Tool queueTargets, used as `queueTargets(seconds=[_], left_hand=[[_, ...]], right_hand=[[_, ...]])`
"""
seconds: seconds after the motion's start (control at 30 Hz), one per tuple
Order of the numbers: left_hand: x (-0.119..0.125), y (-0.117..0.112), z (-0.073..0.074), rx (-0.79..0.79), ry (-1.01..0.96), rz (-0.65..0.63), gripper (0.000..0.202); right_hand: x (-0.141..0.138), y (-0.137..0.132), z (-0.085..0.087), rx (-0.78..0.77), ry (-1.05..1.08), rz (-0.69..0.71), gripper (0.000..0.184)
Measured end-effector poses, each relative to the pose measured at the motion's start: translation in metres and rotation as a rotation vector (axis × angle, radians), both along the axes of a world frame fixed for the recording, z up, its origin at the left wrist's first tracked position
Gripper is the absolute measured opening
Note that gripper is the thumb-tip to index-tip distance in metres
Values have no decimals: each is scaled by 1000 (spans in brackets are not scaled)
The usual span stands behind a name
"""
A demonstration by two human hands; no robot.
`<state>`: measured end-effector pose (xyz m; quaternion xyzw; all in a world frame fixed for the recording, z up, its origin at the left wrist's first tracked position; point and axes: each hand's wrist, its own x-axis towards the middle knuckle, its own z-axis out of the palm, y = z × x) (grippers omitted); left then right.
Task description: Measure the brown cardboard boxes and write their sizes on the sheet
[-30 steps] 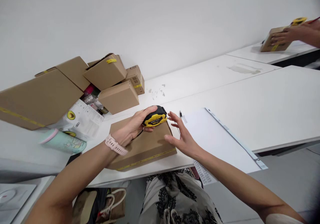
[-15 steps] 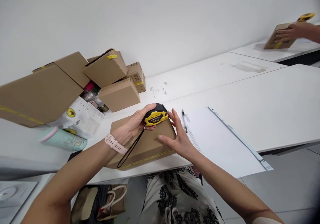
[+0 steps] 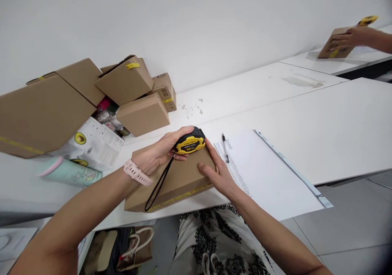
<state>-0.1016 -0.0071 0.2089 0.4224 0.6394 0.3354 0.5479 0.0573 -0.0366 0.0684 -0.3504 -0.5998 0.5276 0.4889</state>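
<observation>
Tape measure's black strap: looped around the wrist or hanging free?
Hanging free. The strap runs from the tape measure in the left hand toward the near side of the box, its loop encircling nothing.

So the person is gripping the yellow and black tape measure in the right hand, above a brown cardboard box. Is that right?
Not quite: in the head view, the left hand grips the yellow and black tape measure. It is indeed above a brown cardboard box.

1 head-worn camera, facing forward and down; hands [image 3: 221, 176] near, mid-view; tabletop [image 3: 330, 132] below, wall [image 3: 214, 30] beyond.
</observation>
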Motion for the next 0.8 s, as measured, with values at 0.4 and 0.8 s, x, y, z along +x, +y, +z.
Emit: queueTargets(seconds=[0.4, 0.8], left_hand=[[-15, -2, -6, 18, 0, -37, 53], [-31, -16, -5, 4, 79, 17, 52]], right_hand=[[10, 10, 25, 258, -505, -91, 59], [0, 11, 45, 292, -883, -3, 53]])
